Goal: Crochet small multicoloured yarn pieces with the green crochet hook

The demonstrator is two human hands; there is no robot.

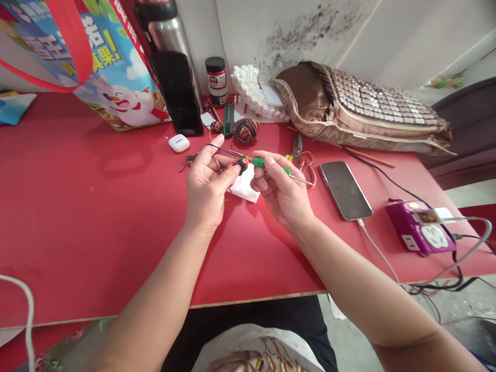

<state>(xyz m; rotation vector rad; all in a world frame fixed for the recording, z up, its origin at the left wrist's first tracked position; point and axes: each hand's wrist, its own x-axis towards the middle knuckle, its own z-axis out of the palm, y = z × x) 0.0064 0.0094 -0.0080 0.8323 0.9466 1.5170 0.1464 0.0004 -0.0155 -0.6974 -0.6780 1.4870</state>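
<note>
My left hand (209, 178) pinches a small multicoloured crochet piece (242, 164) between thumb and fingers, with a dark yarn strand running over the index finger. My right hand (281, 188) grips a green-handled crochet hook (271, 165), its metal end pointing right and its tip at the crochet piece. Both hands hover above the red table (96, 206), over a folded white paper (244, 188). A multicoloured yarn ball (245, 130) lies just behind them.
A phone (344, 188) lies on a charging cable to the right, by a purple power strip (420, 227). A white earbud case (179, 142), an upright dark phone (178, 93), a steel flask, a small jar, a printed bag (108, 67) and a brown cushion (364, 108) line the back.
</note>
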